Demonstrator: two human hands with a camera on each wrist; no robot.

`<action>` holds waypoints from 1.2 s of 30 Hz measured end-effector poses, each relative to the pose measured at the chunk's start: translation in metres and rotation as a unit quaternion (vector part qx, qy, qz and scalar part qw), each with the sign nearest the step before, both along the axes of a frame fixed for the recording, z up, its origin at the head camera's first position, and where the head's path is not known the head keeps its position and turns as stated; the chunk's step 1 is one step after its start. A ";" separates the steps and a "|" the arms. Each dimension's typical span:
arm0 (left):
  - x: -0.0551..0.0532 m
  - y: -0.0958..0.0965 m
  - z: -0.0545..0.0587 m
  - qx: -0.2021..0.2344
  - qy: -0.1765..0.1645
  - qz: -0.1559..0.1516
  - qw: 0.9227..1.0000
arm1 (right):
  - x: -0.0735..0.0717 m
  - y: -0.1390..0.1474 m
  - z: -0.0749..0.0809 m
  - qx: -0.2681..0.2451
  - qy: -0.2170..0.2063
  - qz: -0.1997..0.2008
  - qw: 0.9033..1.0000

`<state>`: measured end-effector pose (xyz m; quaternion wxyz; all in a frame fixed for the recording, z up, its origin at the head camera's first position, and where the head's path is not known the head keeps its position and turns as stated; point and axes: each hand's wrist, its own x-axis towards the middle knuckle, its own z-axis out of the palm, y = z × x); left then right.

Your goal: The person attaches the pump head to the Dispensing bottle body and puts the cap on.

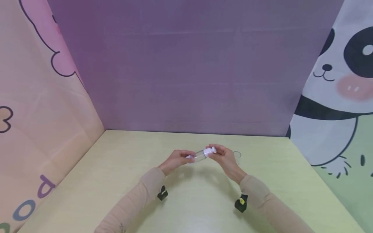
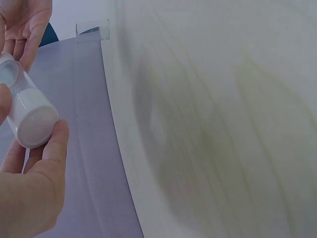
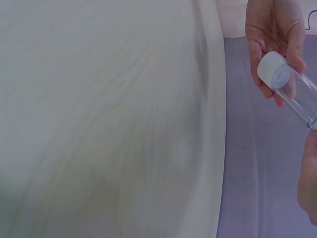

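Note:
A slim clear bottle [image 1: 199, 156] with a white pump head [image 1: 207, 151] is held up over the table, tilted with its pump end toward the right. My left hand [image 1: 175, 160] grips the bottle's white base [image 2: 37, 126] between thumb and fingers. At the other end, my right hand [image 1: 225, 159] pinches the white pump head, its fingers hiding part of it. Through the bottle's transparent wall no liquid shows. To the right of my right hand, a small clear cap [image 1: 237, 154] stands on the table, partly behind that hand in the head view.
The pale wood-look table [image 1: 198, 207] ends at a purple cloth backdrop [image 1: 186, 81]. A pink printed panel [image 1: 58, 113] rises along the left side, and a panda-print panel [image 1: 326, 129] along the right. Black wrist mounts [image 1: 241, 204] hang under the sleeves.

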<state>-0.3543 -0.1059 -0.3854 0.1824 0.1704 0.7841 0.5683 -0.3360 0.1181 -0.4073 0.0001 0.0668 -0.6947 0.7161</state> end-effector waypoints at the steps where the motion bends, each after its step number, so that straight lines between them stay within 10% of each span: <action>1: 0.001 0.000 0.001 -0.001 0.002 0.001 1.000 | 0.000 0.000 0.000 0.003 -0.001 0.000 1.000; 8: 0.000 0.000 0.001 -0.001 -0.006 0.006 1.000 | -0.001 -0.002 0.001 0.018 -0.008 -0.012 1.000; 17: -0.021 0.003 -0.027 0.004 -0.009 0.014 1.000 | -0.001 -0.003 0.003 0.033 -0.022 -0.029 0.999; 36: -0.023 0.002 -0.026 0.000 -0.007 0.008 1.000 | -0.005 -0.004 -0.001 0.062 -0.024 -0.054 0.996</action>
